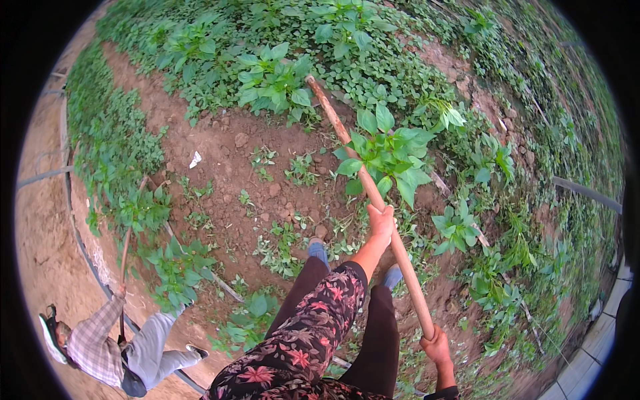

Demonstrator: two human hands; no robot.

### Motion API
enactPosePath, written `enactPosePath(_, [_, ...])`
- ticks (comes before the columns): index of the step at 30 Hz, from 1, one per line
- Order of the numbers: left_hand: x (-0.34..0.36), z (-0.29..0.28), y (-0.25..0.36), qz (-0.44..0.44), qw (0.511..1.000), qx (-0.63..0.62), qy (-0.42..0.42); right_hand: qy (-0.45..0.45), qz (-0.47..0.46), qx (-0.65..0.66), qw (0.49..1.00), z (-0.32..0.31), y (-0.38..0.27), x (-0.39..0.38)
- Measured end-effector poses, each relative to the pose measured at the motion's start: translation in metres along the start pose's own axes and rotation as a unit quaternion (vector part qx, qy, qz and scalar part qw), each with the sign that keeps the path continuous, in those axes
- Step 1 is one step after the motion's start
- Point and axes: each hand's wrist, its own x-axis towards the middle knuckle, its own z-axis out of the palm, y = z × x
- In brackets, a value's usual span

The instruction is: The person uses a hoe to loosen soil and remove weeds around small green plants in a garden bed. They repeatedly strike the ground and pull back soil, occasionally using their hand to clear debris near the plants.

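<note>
Both my hands are closed round a long wooden tool handle [412, 283], which slants from the lower right up toward the upper middle. My left hand [381, 225] grips it around the middle, the arm stretched forward in a dark floral sleeve. Lower down, my right hand [437, 345] holds the near end. The far end of the handle reaches the edge of the foliage, beside a leafy green plant [275, 79]; any tool head there is hidden. Midway along, the handle passes over another broad-leaved plant [403, 157], partly covering it.
Brown soil [230, 157] with small weeds [280, 250] lies before my feet. Dense low weeds [220, 33] grow beyond. A dark hose [80, 233] borders the left path. At lower left, another person [100, 340] holds a long-handled tool [125, 257]. Pale tiles [597, 340] edge the lower right.
</note>
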Motion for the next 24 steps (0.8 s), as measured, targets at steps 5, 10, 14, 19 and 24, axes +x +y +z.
enactPosePath(5, [-0.001,0.053,0.014,-0.009,0.996,-0.082,-0.014,-0.022,-0.036,-0.022,0.999,-0.097,-0.029,0.02])
enactPosePath(10, [0.011,0.158,0.054,-0.015,0.979,-0.201,0.028,-0.035,-0.089,-0.147,0.985,-0.256,-0.098,0.066])
enactPosePath(14, [0.039,0.215,0.085,-0.015,0.966,-0.257,0.039,-0.061,-0.126,-0.237,0.961,-0.353,-0.139,0.12])
enactPosePath(19, [0.037,0.27,0.083,-0.027,0.974,-0.209,0.084,-0.102,-0.096,-0.237,0.961,-0.407,-0.117,0.165])
enactPosePath(24, [0.028,0.268,0.041,-0.011,0.977,-0.193,0.086,-0.11,-0.11,-0.162,0.974,-0.384,-0.056,0.165])
